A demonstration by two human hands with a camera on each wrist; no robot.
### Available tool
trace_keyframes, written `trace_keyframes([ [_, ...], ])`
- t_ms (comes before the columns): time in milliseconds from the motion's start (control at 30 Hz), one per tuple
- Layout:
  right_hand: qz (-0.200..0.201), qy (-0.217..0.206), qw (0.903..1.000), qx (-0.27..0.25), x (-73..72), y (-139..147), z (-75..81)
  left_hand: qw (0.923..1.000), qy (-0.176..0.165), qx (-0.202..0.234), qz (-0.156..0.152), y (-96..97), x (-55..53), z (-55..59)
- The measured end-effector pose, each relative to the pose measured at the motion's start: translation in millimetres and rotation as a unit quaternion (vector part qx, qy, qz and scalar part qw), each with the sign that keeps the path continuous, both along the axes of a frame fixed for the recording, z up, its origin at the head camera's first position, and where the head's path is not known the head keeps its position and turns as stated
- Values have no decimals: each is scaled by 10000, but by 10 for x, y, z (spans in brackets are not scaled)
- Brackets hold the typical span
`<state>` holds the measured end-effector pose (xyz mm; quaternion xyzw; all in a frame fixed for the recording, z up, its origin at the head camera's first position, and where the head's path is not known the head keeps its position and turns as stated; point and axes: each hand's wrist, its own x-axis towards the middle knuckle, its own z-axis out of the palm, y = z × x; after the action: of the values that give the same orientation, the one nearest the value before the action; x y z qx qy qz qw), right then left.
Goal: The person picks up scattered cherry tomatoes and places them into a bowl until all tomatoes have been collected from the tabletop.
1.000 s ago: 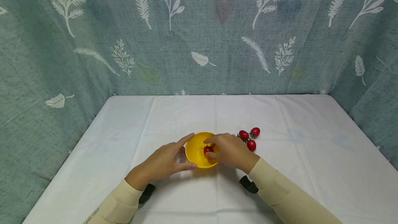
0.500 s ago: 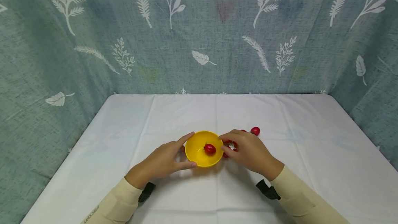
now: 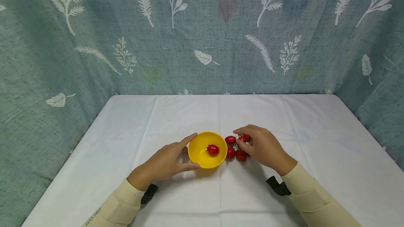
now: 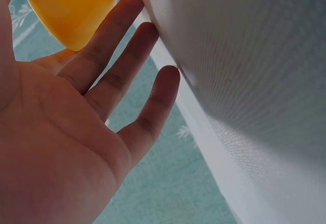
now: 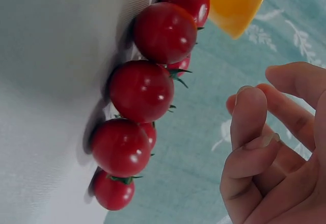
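A yellow bowl (image 3: 199,158) stands on the white cloth with one red cherry tomato (image 3: 213,150) inside. My left hand (image 3: 164,162) holds the bowl from the left, forefinger at the far rim and thumb at the near rim. In the left wrist view the other fingers (image 4: 119,76) are spread below the bowl's wall (image 4: 76,15). Several more cherry tomatoes (image 3: 241,155) with green stems lie just right of the bowl. Over them hovers my right hand (image 3: 263,148), thumb and forefinger apart. The right wrist view shows it beside the tomatoes (image 5: 142,91), holding nothing; it partly hides them from the head.
A white cloth (image 3: 176,115) covers the table. Behind it and at both sides hangs a green-grey curtain (image 3: 170,62) with white leaf prints. A black strap (image 3: 278,186) sits at the right wrist, another (image 3: 149,194) at the left.
My right hand let go of the tomato inside the bowl, lifted out and moved right, over the other tomatoes. The left hand and bowl stayed in place.
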<state>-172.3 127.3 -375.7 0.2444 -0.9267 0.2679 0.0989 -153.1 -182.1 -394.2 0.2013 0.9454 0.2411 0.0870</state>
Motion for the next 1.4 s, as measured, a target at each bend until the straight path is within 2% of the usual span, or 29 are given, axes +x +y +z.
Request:
trace_keyframes([
  [667, 249, -800, 9963, 206, -21, -51, -123, 10000, 8, 56, -47, 5, -3, 10],
  [1067, 262, -613, 9953, 699, 2, -102, -167, 10000, -1, 23, -21, 4, -6, 16],
  [1400, 235, -512, 9950, 827, 15, -119, -186, 10000, -54, 43, -18, 5, -3, 4],
])
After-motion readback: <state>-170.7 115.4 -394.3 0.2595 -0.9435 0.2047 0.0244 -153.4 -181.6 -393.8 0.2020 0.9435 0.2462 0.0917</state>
